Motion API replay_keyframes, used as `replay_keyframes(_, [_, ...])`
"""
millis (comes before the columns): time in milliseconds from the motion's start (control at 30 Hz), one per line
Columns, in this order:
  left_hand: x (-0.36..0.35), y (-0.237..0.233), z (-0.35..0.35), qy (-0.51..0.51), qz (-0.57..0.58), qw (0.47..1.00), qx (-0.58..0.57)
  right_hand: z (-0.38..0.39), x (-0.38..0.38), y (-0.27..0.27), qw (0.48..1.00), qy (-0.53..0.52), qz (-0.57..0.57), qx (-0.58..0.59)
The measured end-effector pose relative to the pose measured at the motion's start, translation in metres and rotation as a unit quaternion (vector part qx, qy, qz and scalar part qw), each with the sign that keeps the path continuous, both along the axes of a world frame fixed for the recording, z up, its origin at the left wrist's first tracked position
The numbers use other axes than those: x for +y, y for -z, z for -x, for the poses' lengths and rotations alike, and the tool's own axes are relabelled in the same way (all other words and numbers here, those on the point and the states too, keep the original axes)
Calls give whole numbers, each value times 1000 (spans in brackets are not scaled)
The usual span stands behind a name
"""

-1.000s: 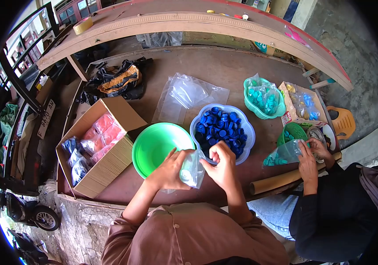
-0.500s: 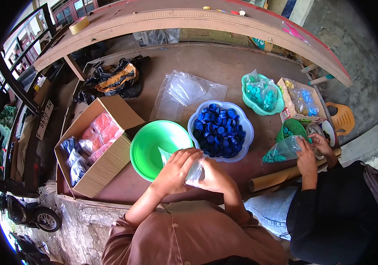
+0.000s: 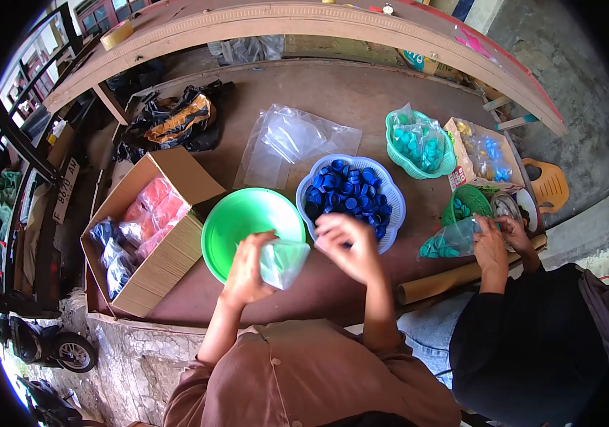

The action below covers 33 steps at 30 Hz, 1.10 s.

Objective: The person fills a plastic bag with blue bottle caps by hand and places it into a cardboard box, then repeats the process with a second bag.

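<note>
My left hand (image 3: 246, 274) is closed around a clear plastic bag (image 3: 286, 265), held over the near edge of a green basin (image 3: 222, 231). No caps can be made out in the bag. My right hand (image 3: 353, 249) is off the bag, its fingers loosely bent and apart. It hovers over the near rim of a pale blue basket (image 3: 397, 196) full of dark blue bottle caps (image 3: 347, 186), and whether it touches any cap is hidden. Flat clear plastic bags (image 3: 297, 139) lie on the table behind the basin.
At left stands an open cardboard box (image 3: 165, 267) with bagged pink and dark blue items. A black plastic bundle (image 3: 183, 121) lies behind it. On the right are a teal basket (image 3: 450, 160), a carton (image 3: 479, 153), and a co-worker's hands (image 3: 491, 252) holding a bag of teal caps.
My right hand has let go of the plastic bag and moved to the basket of blue caps. My left hand keeps the bag, shifted slightly left. The view has moved slightly.
</note>
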State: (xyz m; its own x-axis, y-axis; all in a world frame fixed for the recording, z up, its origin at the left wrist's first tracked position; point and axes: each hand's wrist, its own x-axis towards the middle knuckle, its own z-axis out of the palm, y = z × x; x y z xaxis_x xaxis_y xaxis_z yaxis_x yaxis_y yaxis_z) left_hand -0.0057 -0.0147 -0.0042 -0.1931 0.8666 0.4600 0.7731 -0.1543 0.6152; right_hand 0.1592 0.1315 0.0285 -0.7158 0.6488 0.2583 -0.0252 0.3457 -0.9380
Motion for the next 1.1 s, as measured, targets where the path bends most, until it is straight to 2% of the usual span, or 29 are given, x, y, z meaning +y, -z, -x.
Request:
replay_keyframes(33, [-2, 6, 3, -45, -32, 998, -20, -1, 22, 17, 994, 99, -49, -20])
replay_keyframes(67, [-4, 9, 6, -43, -44, 997, -37, -5, 44, 42, 968, 196, -142, -66])
replay_keyframes(100, [-3, 11, 8, -43, -44, 997, -38, -10, 61, 69, 936, 248, -219, -120])
replay_keyframes(167, [-1, 13, 12, -41, -126, 991, 4, -13, 71, 91, 908, 244, -262, -219])
replay_keyframes(233, [0, 11, 12, -39, -132, 990, 13, -10, 70, 100, 862, 242, -313, -319])
replay_keyframes(300, [1, 10, 12, -41, -147, 987, 45, -10, 69, 107, 859, 233, -309, -334])
replay_keyframes(400, [1, 17, 12, -15, -116, 993, 23, -12, 72, 125, 876, 244, -312, -276])
replay_keyframes(467, [2, 20, 13, -8, -96, 995, 29, -10, 70, 126, 923, 297, -216, -114])
replay_keyframes(500, [2, 21, 13, 4, -77, 996, 35, -10, 69, 126, 943, 291, -151, -51])
replay_keyframes(533, [3, 21, 12, 0, -86, 996, 18, -8, 59, 108, 958, 285, 30, -12])
replay_keyframes(567, [4, 21, 13, 0, -86, 996, 17, -7, 49, 92, 940, 270, 208, 28])
replay_keyframes(600, [6, 21, 13, 11, -93, 995, 20, -11, 46, 91, 921, 224, 307, 90])
replay_keyframes(633, [8, 21, 14, 23, -101, 994, 22, -13, 43, 86, 920, 226, 307, 89])
replay_keyframes(700, [10, 21, 12, 20, -110, 993, 21, -16, 37, 77, 852, 95, 453, 244])
replay_keyframes(867, [8, 23, 7, 10, -127, 992, -7, -15, 21, 59, 825, 42, 478, 298])
replay_keyframes(933, [6, 32, 8, 29, -195, 980, -10, -14, 9, 49, 833, 36, 425, 351])
replay_keyframes(967, [4, 32, 8, 26, -192, 981, -10, -14, 4, 42, 833, 35, 429, 349])
replay_keyframes(1033, [2, 28, 8, 27, -243, 970, 5, -13, -8, 25, 905, 16, 282, 319])
replay_keyframes(1100, [3, 20, 8, 24, -261, 965, 17, -10, -19, 6, 920, 38, 250, 299])
